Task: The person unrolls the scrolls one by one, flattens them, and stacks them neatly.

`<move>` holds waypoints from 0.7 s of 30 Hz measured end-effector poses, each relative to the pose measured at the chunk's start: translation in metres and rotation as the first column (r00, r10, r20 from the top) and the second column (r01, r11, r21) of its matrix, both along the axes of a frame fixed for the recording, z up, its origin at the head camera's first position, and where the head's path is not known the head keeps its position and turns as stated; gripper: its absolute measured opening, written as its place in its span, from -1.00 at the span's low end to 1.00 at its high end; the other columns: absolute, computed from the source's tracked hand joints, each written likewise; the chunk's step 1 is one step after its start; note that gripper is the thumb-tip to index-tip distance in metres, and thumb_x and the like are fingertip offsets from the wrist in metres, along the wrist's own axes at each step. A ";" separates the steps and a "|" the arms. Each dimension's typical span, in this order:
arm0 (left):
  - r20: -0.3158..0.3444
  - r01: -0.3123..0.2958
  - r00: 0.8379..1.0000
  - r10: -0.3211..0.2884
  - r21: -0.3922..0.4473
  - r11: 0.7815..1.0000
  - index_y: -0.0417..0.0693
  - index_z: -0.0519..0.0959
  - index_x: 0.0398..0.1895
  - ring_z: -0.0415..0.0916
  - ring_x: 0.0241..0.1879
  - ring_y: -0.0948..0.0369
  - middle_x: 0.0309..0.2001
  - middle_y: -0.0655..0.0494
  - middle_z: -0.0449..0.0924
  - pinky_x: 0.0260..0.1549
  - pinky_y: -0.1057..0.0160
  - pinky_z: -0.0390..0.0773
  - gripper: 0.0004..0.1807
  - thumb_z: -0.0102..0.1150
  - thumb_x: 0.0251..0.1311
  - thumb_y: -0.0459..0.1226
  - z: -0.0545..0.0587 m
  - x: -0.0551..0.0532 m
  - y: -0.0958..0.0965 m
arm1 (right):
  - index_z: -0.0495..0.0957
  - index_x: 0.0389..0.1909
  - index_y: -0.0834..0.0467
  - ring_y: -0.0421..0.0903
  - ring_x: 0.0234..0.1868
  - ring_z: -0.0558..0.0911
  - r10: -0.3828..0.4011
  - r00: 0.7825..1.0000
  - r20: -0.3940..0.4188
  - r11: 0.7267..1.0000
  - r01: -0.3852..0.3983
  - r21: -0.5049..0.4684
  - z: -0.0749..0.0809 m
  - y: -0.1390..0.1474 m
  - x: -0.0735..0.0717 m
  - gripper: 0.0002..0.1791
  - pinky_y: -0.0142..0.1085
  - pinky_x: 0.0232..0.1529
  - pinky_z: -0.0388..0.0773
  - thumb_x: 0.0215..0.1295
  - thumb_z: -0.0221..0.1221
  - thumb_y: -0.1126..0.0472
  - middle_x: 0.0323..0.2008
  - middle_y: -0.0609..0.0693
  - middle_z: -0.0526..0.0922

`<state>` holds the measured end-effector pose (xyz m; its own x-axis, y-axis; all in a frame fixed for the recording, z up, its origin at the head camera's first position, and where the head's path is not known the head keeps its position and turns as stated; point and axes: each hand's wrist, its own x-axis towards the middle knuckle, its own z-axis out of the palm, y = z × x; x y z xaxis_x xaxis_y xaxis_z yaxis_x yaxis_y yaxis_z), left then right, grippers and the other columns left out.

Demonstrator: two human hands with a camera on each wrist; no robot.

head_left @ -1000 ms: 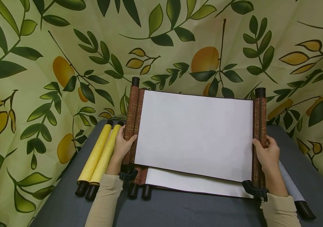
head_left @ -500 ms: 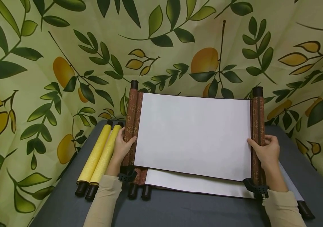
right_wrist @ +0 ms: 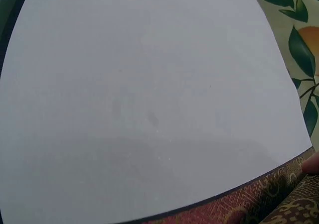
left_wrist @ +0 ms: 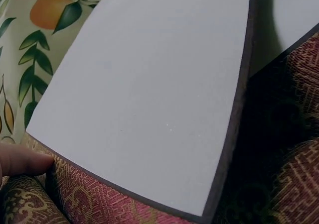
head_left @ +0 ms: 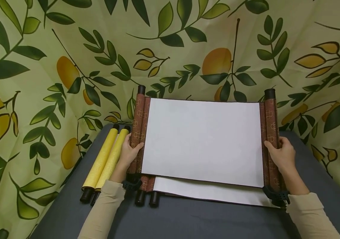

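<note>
1. Surface: dark grey table, flat, with faint wrinkles toward the near edge.
2. Room: leaf-and-fruit cloth rises behind the table and down both sides; creases catch the light from where I stand.
3. Held scroll: over the middle of the table, tilted up to face the person. White sheet spread between brown brocade ends, each with a black knob at the top.
4. Left hand: grips the scroll's left end—thumb on the front, near the white.
5. Right hand: grips the right end likewise, thumb in front.
6. Lower scroll: on the table, partly covered by the held one; two black knobs poke out at its near left. Its right end is hidden.
7. Two yellow rolls: side by side on the table, left of both scrolls, black-tipped—the left arm crosses in front of the inner one.
</note>
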<state>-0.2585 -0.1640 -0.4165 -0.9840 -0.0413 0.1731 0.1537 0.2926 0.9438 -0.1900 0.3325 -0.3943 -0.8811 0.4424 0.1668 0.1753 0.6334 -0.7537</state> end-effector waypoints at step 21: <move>0.062 0.009 0.998 -0.008 -0.014 1.000 -0.35 0.03 0.44 0.41 0.19 -0.22 0.25 -0.43 0.34 -0.06 0.30 0.53 -0.29 0.08 0.27 -0.43 0.005 0.006 -0.004 | -0.01 0.33 0.55 0.45 -0.10 0.48 0.076 0.997 0.029 0.992 -0.079 0.095 0.000 0.008 0.001 -0.16 -0.15 -0.43 0.48 0.35 0.08 0.01 0.05 0.57 0.34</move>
<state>-0.2521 -0.1681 -0.4112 -0.9932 -0.0305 0.1122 0.0977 0.3045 0.9475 -0.1892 0.3401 -0.3947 -0.9168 0.3554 0.1822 0.1412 0.7152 -0.6845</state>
